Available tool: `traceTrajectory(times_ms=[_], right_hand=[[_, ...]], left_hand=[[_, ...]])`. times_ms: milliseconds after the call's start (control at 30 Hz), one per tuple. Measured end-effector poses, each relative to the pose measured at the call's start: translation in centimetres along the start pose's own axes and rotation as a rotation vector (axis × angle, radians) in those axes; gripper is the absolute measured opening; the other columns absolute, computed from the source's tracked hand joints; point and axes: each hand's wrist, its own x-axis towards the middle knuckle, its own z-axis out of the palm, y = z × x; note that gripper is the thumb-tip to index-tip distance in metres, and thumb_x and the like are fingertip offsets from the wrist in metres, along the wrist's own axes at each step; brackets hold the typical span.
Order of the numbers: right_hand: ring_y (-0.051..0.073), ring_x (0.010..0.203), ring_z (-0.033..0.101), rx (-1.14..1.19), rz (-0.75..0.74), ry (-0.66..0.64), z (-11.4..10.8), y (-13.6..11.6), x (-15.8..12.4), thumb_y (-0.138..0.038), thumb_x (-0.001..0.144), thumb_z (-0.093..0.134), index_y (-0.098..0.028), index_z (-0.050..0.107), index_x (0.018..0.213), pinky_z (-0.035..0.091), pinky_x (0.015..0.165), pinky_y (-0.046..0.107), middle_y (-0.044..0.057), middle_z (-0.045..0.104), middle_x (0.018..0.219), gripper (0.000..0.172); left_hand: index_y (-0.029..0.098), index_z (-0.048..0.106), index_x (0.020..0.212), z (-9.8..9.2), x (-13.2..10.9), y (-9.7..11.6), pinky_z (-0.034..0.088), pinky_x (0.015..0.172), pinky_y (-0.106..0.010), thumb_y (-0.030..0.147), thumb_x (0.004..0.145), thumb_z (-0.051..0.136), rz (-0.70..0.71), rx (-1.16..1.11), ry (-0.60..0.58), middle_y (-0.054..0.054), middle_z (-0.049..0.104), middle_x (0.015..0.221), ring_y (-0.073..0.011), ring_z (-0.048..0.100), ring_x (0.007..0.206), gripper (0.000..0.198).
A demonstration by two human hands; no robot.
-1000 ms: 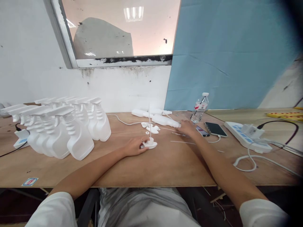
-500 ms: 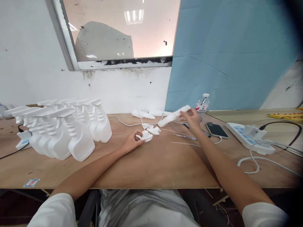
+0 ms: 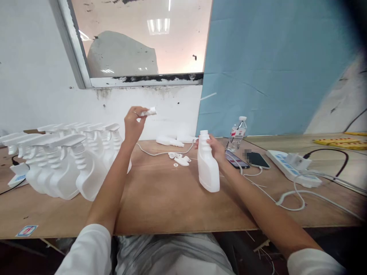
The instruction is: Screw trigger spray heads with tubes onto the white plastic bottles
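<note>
My right hand is closed around the ribbed neck of a white plastic spray bottle. The bottle is nearly upright with its mouth uncapped; I cannot tell whether its base touches the table. Raised in front of the wall, my left hand pinches a white trigger spray head, partly hidden by the fingers. A thin white tube shows against the blue sheet, roughly in line with that head. Between the hands, several loose white spray heads lie on the table beside a small white ring.
Several bottles with spray heads fitted stand in rows at the left. White bottles lie by the wall. Rightward are a water bottle, phones, a power strip and loose cables on the wooden table.
My left hand has lifted off the table, up and leftward, with a spray head. The bottle in my right hand has swung from tilted to nearly upright and come lower.
</note>
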Motion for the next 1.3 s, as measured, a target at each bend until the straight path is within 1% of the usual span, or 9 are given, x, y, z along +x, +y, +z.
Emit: traceTrajectory(times_ms=[100, 233, 367, 467, 567, 767, 967, 1133, 1300], right_hand=[[0.016, 0.057, 0.057, 0.124, 0.083, -0.158, 1.1, 0.0, -0.7, -0.039, 0.067, 0.06, -0.024, 0.057, 0.101, 0.042, 0.048, 0.028, 0.002, 0.061, 0.078, 0.038], [0.016, 0.054, 0.054, 0.213, 0.159, -0.232, 1.5, 0.1, -0.9, -0.041, 0.065, 0.06, -0.024, 0.056, 0.108, 0.039, 0.046, 0.029, 0.002, 0.062, 0.078, 0.046], [0.015, 0.052, 0.053, 0.246, 0.185, -0.235, 1.3, 0.0, -0.7, -0.041, 0.063, 0.061, -0.024, 0.056, 0.107, 0.038, 0.049, 0.031, 0.001, 0.06, 0.077, 0.047], [0.015, 0.052, 0.053, 0.23, 0.202, -0.247, 1.3, -0.1, -0.7, -0.043, 0.064, 0.06, -0.024, 0.055, 0.108, 0.037, 0.05, 0.031, 0.001, 0.059, 0.078, 0.049], [0.015, 0.052, 0.053, 0.236, 0.212, -0.271, 1.5, 0.0, -0.8, -0.044, 0.064, 0.061, -0.023, 0.055, 0.109, 0.036, 0.05, 0.031, 0.001, 0.058, 0.078, 0.05], [0.015, 0.053, 0.053, 0.215, 0.221, -0.275, 1.7, 0.2, -1.0, -0.046, 0.066, 0.062, -0.024, 0.057, 0.107, 0.037, 0.049, 0.031, 0.001, 0.059, 0.079, 0.047], [0.014, 0.054, 0.055, 0.228, 0.201, -0.32, 1.8, 0.3, -1.0, -0.045, 0.068, 0.061, -0.024, 0.056, 0.107, 0.038, 0.05, 0.03, 0.0, 0.058, 0.079, 0.044], [0.014, 0.054, 0.055, 0.234, 0.193, -0.34, 1.6, 0.6, -0.8, -0.044, 0.069, 0.06, -0.022, 0.054, 0.109, 0.04, 0.05, 0.03, 0.001, 0.059, 0.079, 0.046], [0.015, 0.055, 0.057, 0.252, 0.19, -0.382, 1.4, 0.8, -0.8, -0.042, 0.071, 0.06, -0.022, 0.054, 0.11, 0.041, 0.049, 0.029, 0.002, 0.059, 0.081, 0.044]], left_hand=[[0.024, 0.063, 0.105, -1.8, 1.4, 1.3, 0.049, 0.083, -0.028, 0.009, 0.087, 0.052, 0.145, 0.102, 0.076, -0.005, 0.058, 0.104, -0.0176, 0.056, 0.101, 0.026], [0.027, 0.06, 0.107, -4.3, 1.8, 2.4, 0.047, 0.085, -0.036, 0.018, 0.095, 0.049, 0.284, 0.166, 0.003, -0.004, 0.056, 0.105, -0.02, 0.054, 0.101, 0.019], [0.03, 0.061, 0.107, -6.6, 1.9, 2.4, 0.046, 0.088, -0.041, 0.027, 0.097, 0.046, 0.297, 0.175, -0.083, -0.005, 0.056, 0.108, -0.0223, 0.053, 0.104, 0.018], [0.033, 0.063, 0.105, -7.7, 2.0, 2.6, 0.045, 0.09, -0.043, 0.03, 0.097, 0.048, 0.27, 0.146, -0.071, -0.005, 0.056, 0.107, -0.0227, 0.055, 0.104, 0.017], [0.032, 0.064, 0.105, -8.2, 2.0, 2.9, 0.046, 0.09, -0.042, 0.033, 0.097, 0.046, 0.283, 0.125, -0.072, -0.006, 0.057, 0.107, -0.0223, 0.055, 0.105, 0.019], [0.033, 0.064, 0.105, -8.5, 1.9, 3.5, 0.047, 0.089, -0.04, 0.038, 0.098, 0.044, 0.28, 0.05, -0.134, -0.005, 0.058, 0.111, -0.0207, 0.055, 0.107, 0.021], [0.033, 0.064, 0.106, -9.2, 2.2, 3.1, 0.05, 0.083, -0.036, 0.026, 0.098, 0.047, 0.355, 0.068, -0.074, -0.001, 0.058, 0.108, -0.0163, 0.057, 0.101, 0.02], [0.033, 0.065, 0.106, -9.8, 2.5, 2.7, 0.049, 0.084, -0.038, 0.019, 0.095, 0.051, 0.358, 0.085, -0.025, -0.002, 0.058, 0.107, -0.0184, 0.057, 0.101, 0.023], [0.032, 0.066, 0.104, -10.0, 2.4, 2.9, 0.049, 0.084, -0.037, 0.018, 0.094, 0.052, 0.346, 0.095, -0.02, -0.003, 0.059, 0.106, -0.0189, 0.057, 0.102, 0.022]])
